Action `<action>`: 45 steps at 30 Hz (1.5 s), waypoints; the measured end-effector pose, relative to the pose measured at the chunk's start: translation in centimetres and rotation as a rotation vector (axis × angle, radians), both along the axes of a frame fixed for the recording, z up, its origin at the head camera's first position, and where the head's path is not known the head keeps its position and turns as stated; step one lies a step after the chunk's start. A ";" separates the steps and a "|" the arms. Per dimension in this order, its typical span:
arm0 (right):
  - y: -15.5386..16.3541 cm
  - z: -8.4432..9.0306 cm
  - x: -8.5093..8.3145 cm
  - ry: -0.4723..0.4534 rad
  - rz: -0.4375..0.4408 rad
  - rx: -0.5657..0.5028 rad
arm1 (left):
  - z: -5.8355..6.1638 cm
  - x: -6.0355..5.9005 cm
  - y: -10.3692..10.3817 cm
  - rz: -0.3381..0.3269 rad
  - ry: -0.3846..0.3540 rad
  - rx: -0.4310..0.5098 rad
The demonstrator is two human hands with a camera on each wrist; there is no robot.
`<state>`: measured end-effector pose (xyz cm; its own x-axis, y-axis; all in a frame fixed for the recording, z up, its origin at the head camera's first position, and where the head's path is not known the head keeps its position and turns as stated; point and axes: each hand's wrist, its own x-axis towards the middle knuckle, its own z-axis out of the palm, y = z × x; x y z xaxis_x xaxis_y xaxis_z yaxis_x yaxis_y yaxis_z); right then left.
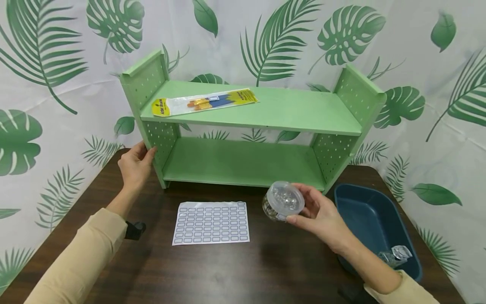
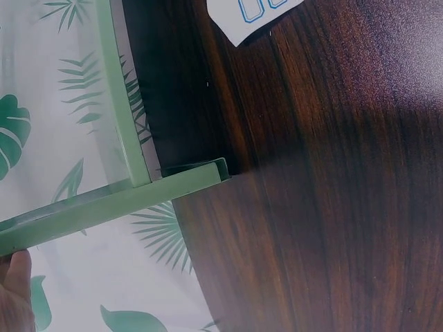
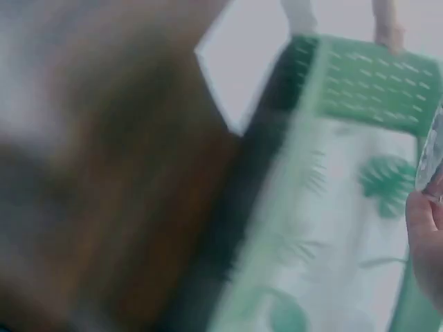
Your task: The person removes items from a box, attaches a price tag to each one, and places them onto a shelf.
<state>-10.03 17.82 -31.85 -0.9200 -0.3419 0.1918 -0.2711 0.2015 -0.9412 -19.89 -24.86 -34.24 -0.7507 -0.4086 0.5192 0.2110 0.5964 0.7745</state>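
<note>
A green two-tier shelf (image 1: 243,160) with perforated side panels stands at the back of the table. My left hand (image 1: 137,164) grips the front edge of its left panel, thumb on the near side; only part of that hand (image 2: 16,294) enters the left wrist view. In my right hand (image 1: 320,215) is a round clear plastic jar (image 1: 284,199) with a translucent lid and small shiny contents. It is tilted in front of the shelf's lower right part. The right wrist view catches just the jar's edge (image 3: 432,155) and the fingers (image 3: 421,218).
A pack of paintbrushes (image 1: 205,102) lies on the upper tier, at the left. On the table (image 1: 212,274) is a sheet of blue-bordered labels (image 1: 210,223). At right, a dark blue bin (image 1: 360,219) holds a small clear item with a silvery top (image 1: 400,253). Behind hangs a leaf-print cloth (image 1: 235,38).
</note>
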 end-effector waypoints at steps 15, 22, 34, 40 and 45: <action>1.6 11.0 -7.1 0.112 -0.117 -0.234 | 0.1 0.1 0.2 -0.002 0.016 -0.007; 1.9 13.6 -10.4 0.101 -0.174 0.016 | 0.0 0.1 0.2 -0.005 0.017 -0.004; 1.4 14.6 -13.9 0.058 -0.115 0.342 | -0.1 0.1 0.0 0.005 0.021 -0.011; 1.2 14.3 -14.7 0.017 -0.057 0.315 | -0.1 0.1 0.0 0.013 0.005 -0.019; 1.3 14.1 -15.0 -0.018 -0.045 0.282 | -0.1 0.1 0.0 0.019 -0.002 -0.021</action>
